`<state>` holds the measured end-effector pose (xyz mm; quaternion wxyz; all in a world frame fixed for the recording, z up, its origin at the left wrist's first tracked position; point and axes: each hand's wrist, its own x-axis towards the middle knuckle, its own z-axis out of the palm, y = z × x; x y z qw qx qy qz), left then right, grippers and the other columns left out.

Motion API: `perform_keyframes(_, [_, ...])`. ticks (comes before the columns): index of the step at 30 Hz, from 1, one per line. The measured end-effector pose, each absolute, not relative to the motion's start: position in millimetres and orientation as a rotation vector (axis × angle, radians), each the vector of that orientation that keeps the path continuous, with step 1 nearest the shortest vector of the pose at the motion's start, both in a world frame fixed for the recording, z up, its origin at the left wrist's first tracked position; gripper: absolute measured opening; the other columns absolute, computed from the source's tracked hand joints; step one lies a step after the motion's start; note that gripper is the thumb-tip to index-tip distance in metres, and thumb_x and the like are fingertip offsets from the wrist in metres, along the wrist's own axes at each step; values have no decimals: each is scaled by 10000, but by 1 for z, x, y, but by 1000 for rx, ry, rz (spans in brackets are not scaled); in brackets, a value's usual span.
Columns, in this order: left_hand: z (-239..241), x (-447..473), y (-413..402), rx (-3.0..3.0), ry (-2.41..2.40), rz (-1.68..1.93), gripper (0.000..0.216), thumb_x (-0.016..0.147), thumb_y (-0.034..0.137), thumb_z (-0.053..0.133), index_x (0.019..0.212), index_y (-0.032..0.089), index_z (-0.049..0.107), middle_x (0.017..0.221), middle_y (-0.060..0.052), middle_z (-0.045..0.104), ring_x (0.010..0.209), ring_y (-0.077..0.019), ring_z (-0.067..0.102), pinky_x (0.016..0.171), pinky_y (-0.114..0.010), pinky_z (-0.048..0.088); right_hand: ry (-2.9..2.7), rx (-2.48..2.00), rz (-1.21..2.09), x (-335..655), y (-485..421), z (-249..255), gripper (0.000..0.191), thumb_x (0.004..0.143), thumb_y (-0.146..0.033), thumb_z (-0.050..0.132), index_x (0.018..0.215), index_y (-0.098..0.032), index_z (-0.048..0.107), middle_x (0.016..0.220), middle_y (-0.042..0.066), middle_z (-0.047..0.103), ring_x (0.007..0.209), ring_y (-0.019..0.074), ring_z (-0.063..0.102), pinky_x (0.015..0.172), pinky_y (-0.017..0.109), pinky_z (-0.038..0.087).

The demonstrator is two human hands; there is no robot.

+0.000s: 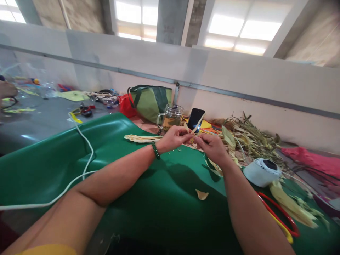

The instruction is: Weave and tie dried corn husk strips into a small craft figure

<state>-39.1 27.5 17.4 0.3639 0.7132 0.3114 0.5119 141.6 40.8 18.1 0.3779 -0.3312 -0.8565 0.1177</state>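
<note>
My left hand point(174, 137), with a green bead bracelet point(156, 150) on the wrist, and my right hand point(211, 146) meet over a green mat point(148, 191). Both hands pinch the same pale strip of dried corn husk point(197, 127), which sticks up between the fingertips. More pale husk strips point(140, 138) lie flat on the mat just left of my left hand. A small torn husk piece point(202, 194) lies on the mat nearer to me.
A glass mug point(170, 118), a phone point(195, 119) and a green bag point(151, 101) stand behind my hands. Dried stalks point(252, 138), a tape roll point(262, 171) and red-handled scissors point(281, 216) lie right. A white cable point(82, 156) crosses left. Another person's hand point(6, 90) shows far left.
</note>
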Motion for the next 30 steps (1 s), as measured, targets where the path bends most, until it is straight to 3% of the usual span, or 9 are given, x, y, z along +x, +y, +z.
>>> perform_keyframes(3, [18,-43,31,1917,833,1343,342,758,377,664,571,100,590,531,9,545,528,-60,484,529,-185,395,-2188,-842,128,138,34,21,347,867,-385,478,593,-186,558,505,-13,514,479,109,438,502,242,313])
perform_keyframes(6, [20,-47,33,1864,812,1313,358,747,388,676,552,102,587,532,10,542,537,-58,485,545,-184,403,-2207,-837,51,137,30,24,340,861,-360,481,573,-186,533,498,-16,491,481,107,423,501,242,296])
perform_keyframes(14, [26,-50,28,1560,714,1060,342,815,425,609,854,89,663,614,-8,605,589,-68,563,613,-202,460,-2165,-825,250,146,44,19,410,863,-457,472,562,-187,539,488,-18,527,461,102,436,492,233,326])
perform_keyframes(19, [26,-48,29,1680,836,1184,204,721,271,718,703,79,650,543,17,572,519,-50,507,537,-177,400,-2195,-837,176,139,33,20,383,871,-411,467,565,-188,525,478,-22,486,465,99,419,491,233,303])
perform_keyframes(23, [22,-50,37,1620,866,1201,204,757,236,667,633,80,621,474,23,533,478,-49,484,517,-178,385,-2214,-824,80,132,27,19,389,854,-377,499,515,-193,452,476,-24,457,467,95,384,489,239,277])
perform_keyframes(30, [26,-49,31,1822,810,1060,245,747,328,672,746,83,653,571,11,569,532,-51,478,531,-182,376,-2018,-862,372,139,44,15,297,840,-442,510,765,-183,636,613,-2,612,555,125,522,547,245,389])
